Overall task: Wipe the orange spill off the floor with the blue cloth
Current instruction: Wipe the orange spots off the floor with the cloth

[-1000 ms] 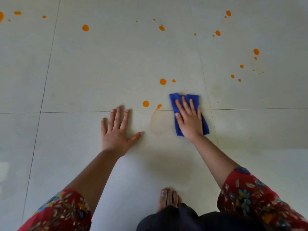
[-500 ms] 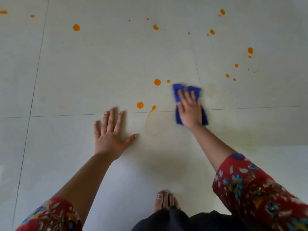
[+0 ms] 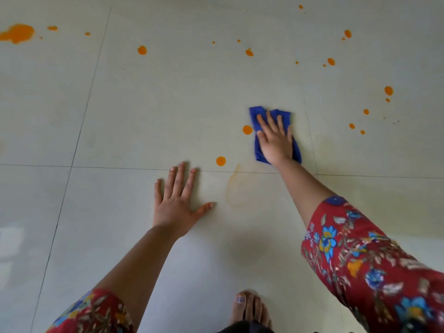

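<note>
Pale tiled floor [image 3: 168, 104], orange spill [image 3: 16, 33], blue cloth [image 3: 258, 150]

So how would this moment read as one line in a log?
step: wiping | right hand: flat on blue cloth | left hand: braced on floor | nearest orange drop: beside cloth, unwiped

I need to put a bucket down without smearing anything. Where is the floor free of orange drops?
Free: the tile left of the left hand, and the floor between both arms, down to the foot. Crowded: drops beside the blue cloth under the right hand, the far right, and the puddle far left.
</note>
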Demonstrator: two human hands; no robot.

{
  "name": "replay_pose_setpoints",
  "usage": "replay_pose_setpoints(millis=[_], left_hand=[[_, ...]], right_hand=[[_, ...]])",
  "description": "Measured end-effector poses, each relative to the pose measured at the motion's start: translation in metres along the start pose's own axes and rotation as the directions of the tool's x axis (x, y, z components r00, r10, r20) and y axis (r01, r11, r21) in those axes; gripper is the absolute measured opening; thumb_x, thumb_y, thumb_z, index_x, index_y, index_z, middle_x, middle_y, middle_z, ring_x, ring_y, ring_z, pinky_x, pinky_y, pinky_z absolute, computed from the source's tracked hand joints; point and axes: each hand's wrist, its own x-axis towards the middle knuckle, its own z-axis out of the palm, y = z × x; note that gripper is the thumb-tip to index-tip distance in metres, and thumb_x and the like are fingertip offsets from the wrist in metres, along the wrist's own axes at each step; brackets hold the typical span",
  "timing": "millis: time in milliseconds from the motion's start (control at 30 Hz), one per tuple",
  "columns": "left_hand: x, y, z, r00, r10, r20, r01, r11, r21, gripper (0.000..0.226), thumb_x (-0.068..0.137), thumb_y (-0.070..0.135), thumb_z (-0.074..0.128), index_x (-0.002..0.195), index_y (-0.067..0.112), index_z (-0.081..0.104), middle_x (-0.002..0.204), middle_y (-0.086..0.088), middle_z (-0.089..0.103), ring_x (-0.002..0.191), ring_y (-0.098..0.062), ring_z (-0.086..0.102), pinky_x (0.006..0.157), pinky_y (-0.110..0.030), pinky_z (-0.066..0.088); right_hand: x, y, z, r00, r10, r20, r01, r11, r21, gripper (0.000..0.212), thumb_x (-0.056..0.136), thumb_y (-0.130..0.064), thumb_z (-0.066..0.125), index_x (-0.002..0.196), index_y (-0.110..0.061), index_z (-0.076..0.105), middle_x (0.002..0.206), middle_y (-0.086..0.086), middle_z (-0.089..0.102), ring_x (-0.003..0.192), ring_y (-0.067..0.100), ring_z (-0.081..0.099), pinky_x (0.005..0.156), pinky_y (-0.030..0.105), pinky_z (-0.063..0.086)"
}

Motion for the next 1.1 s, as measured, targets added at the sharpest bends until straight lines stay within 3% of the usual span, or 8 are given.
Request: replay_pose_setpoints(millis=[167,300,400,533,667,733,933,1100], left_hand=[[0.0,-0.002,0.005,0.998,0.026,-0.065,-0.028,0.999,-0.034,0.098,0.077,0.085,0.014,0.155,0.028,0.0,0.162,0.004,-0.009,0.149,-0.014,-0.012,0.116,-0.043,-0.009],[0.001,-0.002,0.008,0.997,0.019,-0.071,-0.02,1.0,-0.012,0.099,0.08,0.085,0.015,0.156,0.023,0.002,0.163,0.002,-0.003,0.149,-0.016,-0.008,0.116,-0.044,-0.007],[0.001,-0.002,0.007,0.998,0.014,-0.066,-0.014,1.0,-0.001,0.099,0.08,0.086,0.014,0.155,0.023,-0.001,0.163,0.004,-0.008,0.149,-0.015,-0.012,0.116,-0.042,-0.011],[0.001,-0.002,0.007,0.998,0.014,-0.061,-0.014,1.0,-0.012,0.101,0.079,0.086,0.017,0.155,0.023,-0.001,0.163,0.004,-0.008,0.148,-0.014,-0.014,0.116,-0.043,-0.01],[0.003,-0.004,0.002,1.0,0.018,-0.002,-0.018,0.998,-0.053,0.115,0.068,0.095,0.011,0.152,0.02,-0.011,0.16,0.006,-0.016,0.144,-0.009,-0.026,0.114,-0.041,-0.013],[0.003,-0.004,-0.005,0.998,0.015,0.059,-0.011,0.997,-0.071,0.123,0.057,0.099,0.009,0.143,0.022,-0.031,0.152,0.01,-0.037,0.137,-0.006,-0.04,0.113,-0.041,-0.019],[0.003,-0.004,-0.016,0.981,0.026,0.192,-0.01,0.997,-0.083,0.147,0.044,0.098,0.043,0.136,0.022,-0.042,0.148,0.007,-0.045,0.136,-0.014,-0.042,0.115,-0.047,-0.017],[0.002,-0.004,-0.022,0.97,0.043,0.238,-0.021,0.995,-0.095,0.154,0.045,0.087,0.064,0.138,0.022,-0.04,0.147,0.006,-0.046,0.137,-0.015,-0.041,0.114,-0.045,-0.02]], right_hand=[[-0.068,-0.01,0.017,0.792,-0.595,0.138,0.602,0.798,-0.016,0.052,0.098,-0.046,0.02,0.149,-0.04,0.026,0.159,-0.016,0.015,0.149,0.012,0.008,0.116,0.041,0.009],[-0.059,0.048,0.007,0.985,-0.167,-0.041,0.169,0.984,0.051,0.055,0.094,-0.052,0.015,0.147,-0.043,0.023,0.158,-0.018,0.014,0.148,0.009,0.007,0.118,0.049,0.013],[-0.02,0.021,0.001,0.998,0.026,-0.054,-0.025,0.999,0.033,0.064,0.09,-0.054,0.01,0.15,-0.038,0.024,0.161,-0.012,0.013,0.149,0.016,0.006,0.119,0.045,0.007],[-0.033,-0.053,0.024,0.947,-0.319,-0.026,0.318,0.948,-0.022,0.057,0.094,-0.046,0.021,0.148,-0.034,0.034,0.158,-0.005,0.026,0.147,0.025,0.021,0.115,0.054,0.019],[-0.133,-0.035,0.035,0.713,-0.691,0.117,0.7,0.712,-0.06,0.05,0.101,-0.042,0.03,0.15,-0.042,0.021,0.16,-0.016,0.013,0.149,0.013,0.007,0.119,0.041,0.005],[-0.143,0.012,0.026,0.727,-0.675,0.125,0.683,0.729,-0.042,0.051,0.101,-0.043,0.029,0.149,-0.049,0.013,0.16,-0.021,0.007,0.149,0.008,0.0,0.118,0.043,0.004],[-0.071,0.012,0.015,0.996,-0.029,-0.086,0.028,0.999,-0.017,0.061,0.092,-0.05,0.014,0.15,-0.034,0.028,0.159,-0.008,0.021,0.148,0.023,0.017,0.117,0.054,0.016],[-0.159,-0.053,0.045,0.796,-0.604,0.041,0.605,0.788,-0.115,0.051,0.099,-0.043,0.031,0.15,-0.037,0.026,0.159,-0.009,0.022,0.148,0.022,0.017,0.117,0.049,0.013]])
